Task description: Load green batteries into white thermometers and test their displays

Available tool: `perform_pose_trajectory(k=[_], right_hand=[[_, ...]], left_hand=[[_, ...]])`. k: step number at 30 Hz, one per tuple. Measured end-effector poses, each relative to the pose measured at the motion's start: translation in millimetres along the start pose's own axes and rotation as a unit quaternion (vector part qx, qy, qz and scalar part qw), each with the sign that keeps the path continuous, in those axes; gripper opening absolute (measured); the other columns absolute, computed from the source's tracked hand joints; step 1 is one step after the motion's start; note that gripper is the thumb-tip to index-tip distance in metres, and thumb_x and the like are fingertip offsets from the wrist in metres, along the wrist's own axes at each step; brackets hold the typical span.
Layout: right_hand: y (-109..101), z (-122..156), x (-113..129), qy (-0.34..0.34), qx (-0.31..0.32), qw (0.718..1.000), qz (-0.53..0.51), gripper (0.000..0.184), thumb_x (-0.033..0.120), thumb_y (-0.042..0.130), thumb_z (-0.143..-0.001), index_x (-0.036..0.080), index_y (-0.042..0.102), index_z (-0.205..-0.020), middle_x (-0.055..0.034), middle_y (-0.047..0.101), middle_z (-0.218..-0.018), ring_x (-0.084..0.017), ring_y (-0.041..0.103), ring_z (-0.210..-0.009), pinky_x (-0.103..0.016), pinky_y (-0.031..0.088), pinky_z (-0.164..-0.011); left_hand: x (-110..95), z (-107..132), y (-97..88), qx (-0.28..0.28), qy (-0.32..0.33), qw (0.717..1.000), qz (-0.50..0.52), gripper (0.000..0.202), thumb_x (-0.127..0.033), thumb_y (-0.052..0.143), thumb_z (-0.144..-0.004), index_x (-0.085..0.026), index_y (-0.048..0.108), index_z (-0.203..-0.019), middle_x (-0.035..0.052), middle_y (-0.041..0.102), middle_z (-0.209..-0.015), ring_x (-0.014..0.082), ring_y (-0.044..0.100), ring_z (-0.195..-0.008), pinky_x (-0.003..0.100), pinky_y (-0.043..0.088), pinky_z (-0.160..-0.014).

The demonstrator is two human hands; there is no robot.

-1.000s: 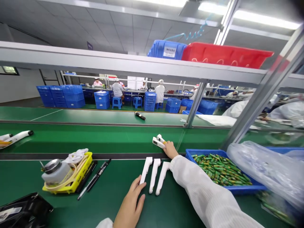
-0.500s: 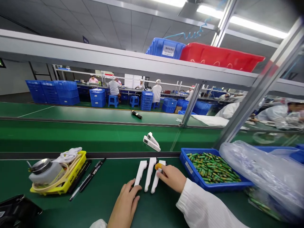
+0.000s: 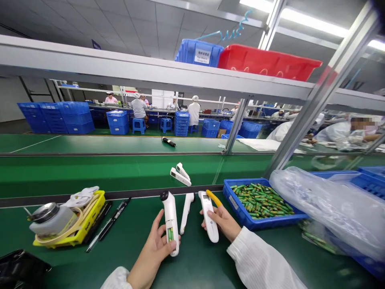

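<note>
My left hand (image 3: 150, 253) grips a white thermometer-shaped device (image 3: 170, 220) turned over, with green batteries showing in its open back. My right hand (image 3: 224, 220) holds a second white device (image 3: 209, 216) face up; an orange-yellow finger cot shows on its raised finger. A third white device (image 3: 186, 206) lies on the green bench between them. Two more white devices (image 3: 180, 175) lie on the conveyor belt just beyond.
A blue tray (image 3: 240, 210) of green batteries sits to the right, beside a clear plastic bag (image 3: 325, 208). At left stand a yellow tray (image 3: 72, 230) with a metal tin, and black pens (image 3: 111, 220). A black device (image 3: 168, 141) lies on the far belt. Other people work at distant benches.
Both hands have lifted a white device off the bench, the left one turned battery side up. The two devices on the belt have drifted left.
</note>
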State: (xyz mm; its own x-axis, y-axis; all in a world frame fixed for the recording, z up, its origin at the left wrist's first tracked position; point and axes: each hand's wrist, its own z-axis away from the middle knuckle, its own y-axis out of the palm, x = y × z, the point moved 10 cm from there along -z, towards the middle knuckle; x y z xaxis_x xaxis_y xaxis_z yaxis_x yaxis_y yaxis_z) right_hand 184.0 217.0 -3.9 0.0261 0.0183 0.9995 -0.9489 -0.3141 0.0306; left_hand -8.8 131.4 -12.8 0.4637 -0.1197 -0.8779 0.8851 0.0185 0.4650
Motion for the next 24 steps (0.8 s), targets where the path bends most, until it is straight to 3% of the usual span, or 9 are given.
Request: perform_pose_trajectory(k=[2, 4, 7, 9, 12, 17, 19, 21, 24], right_hand=[[8, 4, 11, -0.003, 0.008, 0.994, -0.105, 0.039, 0.048, 0.07, -0.073, 0.018, 0.055, -0.094, -0.0044, 0.061, -0.085, -0.011, 0.057, -0.056, -0.025, 0.047, -0.05], [19, 9, 23, -0.015, 0.02, 0.985, -0.17, 0.037, 0.042, 0.074, -0.072, 0.017, 0.059, -0.095, -0.0048, 0.061, -0.085, -0.008, 0.052, -0.055, -0.02, 0.042, -0.045], [42, 18, 24, 0.008, 0.031, 0.964, -0.265, 0.035, 0.037, 0.075, -0.072, 0.015, 0.061, -0.095, -0.0047, 0.06, -0.085, -0.008, 0.051, -0.059, -0.018, 0.042, -0.045], [54, 24, 15, 0.041, 0.023, 0.948, -0.313, 0.033, 0.036, 0.075, -0.072, 0.014, 0.061, -0.092, -0.003, 0.06, -0.079, -0.008, 0.053, -0.058, -0.018, 0.043, -0.045], [62, 31, 4, 0.062, 0.019, 0.942, -0.331, 0.03, 0.041, 0.071, -0.075, 0.016, 0.056, -0.081, -0.0008, 0.06, -0.072, -0.009, 0.053, -0.045, -0.019, 0.04, -0.034], [61, 34, 8, 0.038, 0.044, 0.952, -0.3, 0.032, 0.044, 0.063, -0.081, 0.014, 0.054, -0.073, 0.0022, 0.055, -0.056, -0.006, 0.045, -0.029, -0.016, 0.034, -0.026], [56, 34, 12, 0.028, 0.028, 0.954, -0.298, 0.031, 0.043, 0.063, -0.081, 0.014, 0.053, -0.073, 0.0018, 0.058, -0.06, -0.006, 0.046, -0.029, -0.016, 0.035, -0.026], [51, 33, 13, 0.027, 0.009, 0.954, -0.299, 0.029, 0.041, 0.063, -0.081, 0.015, 0.051, -0.074, 0.0019, 0.059, -0.062, -0.006, 0.047, -0.03, -0.016, 0.036, -0.027], [49, 33, 12, 0.033, -0.006, 0.952, -0.304, 0.026, 0.038, 0.063, -0.081, 0.017, 0.047, -0.077, 0.0029, 0.06, -0.063, -0.007, 0.048, -0.03, -0.017, 0.037, -0.026]], left_hand=[[4, 5, 11.8, 0.034, -0.02, 0.998, 0.039, 0.104, -0.029, 0.08, -0.056, -0.029, 0.015, -0.137, 0.0035, 0.053, -0.101, 0.0187, 0.058, -0.083, 0.035, 0.046, -0.08], [7, 11, 19.5, 0.054, -0.049, 0.996, 0.045, 0.096, -0.026, 0.079, -0.057, -0.031, 0.022, -0.134, 0.0007, 0.051, -0.097, 0.0156, 0.056, -0.079, 0.029, 0.045, -0.073], [6, 17, 20.5, 0.039, -0.082, 0.996, -0.009, 0.053, -0.043, 0.069, -0.074, -0.024, 0.046, -0.117, -0.0009, 0.053, -0.081, 0.01, 0.049, -0.063, 0.024, 0.041, -0.062], [1, 17, 17.4, 0.016, -0.084, 0.994, -0.072, 0.043, -0.056, 0.059, -0.079, -0.017, 0.056, -0.098, -0.0007, 0.054, -0.069, 0.0092, 0.047, -0.055, 0.024, 0.04, -0.057], [-5, 16, 19.2, 0.016, -0.06, 0.99, -0.129, 0.045, -0.06, 0.058, -0.077, -0.016, 0.058, -0.088, 0.0003, 0.056, -0.062, 0.0112, 0.051, -0.052, 0.024, 0.041, -0.052], [3, 21, 30.8, 0.077, -0.068, 0.985, -0.138, 0.039, -0.054, 0.051, -0.085, -0.016, 0.058, -0.086, 0.0008, 0.058, -0.059, 0.0098, 0.051, -0.049, 0.022, 0.043, -0.051], [5, 24, 33.4, 0.083, -0.076, 0.986, -0.125, 0.038, -0.052, 0.051, -0.087, -0.015, 0.058, -0.089, 0.0022, 0.06, -0.062, 0.0097, 0.052, -0.049, 0.022, 0.043, -0.051], [6, 25, 34.0, 0.07, -0.079, 0.99, -0.097, 0.039, -0.049, 0.053, -0.087, -0.016, 0.053, -0.108, 0.0042, 0.063, -0.073, 0.0108, 0.054, -0.051, 0.023, 0.046, -0.049], [4, 25, 31.4, 0.033, -0.082, 0.994, -0.057, 0.059, -0.045, 0.051, -0.089, -0.028, 0.023, -0.138, 0.0053, 0.063, -0.091, 0.012, 0.055, -0.052, 0.025, 0.048, -0.046]])
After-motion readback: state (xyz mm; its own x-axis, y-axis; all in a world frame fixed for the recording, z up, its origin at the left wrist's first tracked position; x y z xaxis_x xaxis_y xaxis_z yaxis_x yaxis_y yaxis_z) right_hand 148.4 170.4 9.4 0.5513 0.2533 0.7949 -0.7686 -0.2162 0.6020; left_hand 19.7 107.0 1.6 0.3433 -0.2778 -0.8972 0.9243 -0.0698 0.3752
